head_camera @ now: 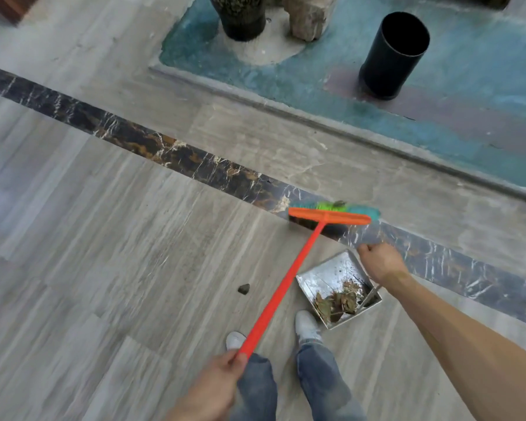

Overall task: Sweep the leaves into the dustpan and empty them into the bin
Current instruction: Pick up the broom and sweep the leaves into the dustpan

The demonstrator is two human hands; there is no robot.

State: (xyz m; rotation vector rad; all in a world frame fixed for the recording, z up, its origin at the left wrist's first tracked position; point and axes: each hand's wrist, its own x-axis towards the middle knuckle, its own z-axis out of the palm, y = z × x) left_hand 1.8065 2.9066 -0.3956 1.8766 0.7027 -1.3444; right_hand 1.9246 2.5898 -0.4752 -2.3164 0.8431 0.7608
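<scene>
My left hand (216,384) grips the end of an orange broom handle (281,287). The broom head (331,214), with green and teal bristles, rests on the dark marble strip, and one small leaf (339,203) sits against the bristles. My right hand (380,261) is closed around the thin upright handle of a metal dustpan (325,276). The dustpan stands on the floor by my right foot, holding a pile of dry brown leaves (336,302). One dark leaf (243,288) lies loose on the floor left of the broom handle. The black cylindrical bin (392,56) stands far right on the teal surface.
A raised stone kerb (316,117) separates the grey floor from the teal area. A dark plant pot (240,16) and a stone block (307,16) stand at the top. My two feet in white shoes (307,325) are just below the dustpan.
</scene>
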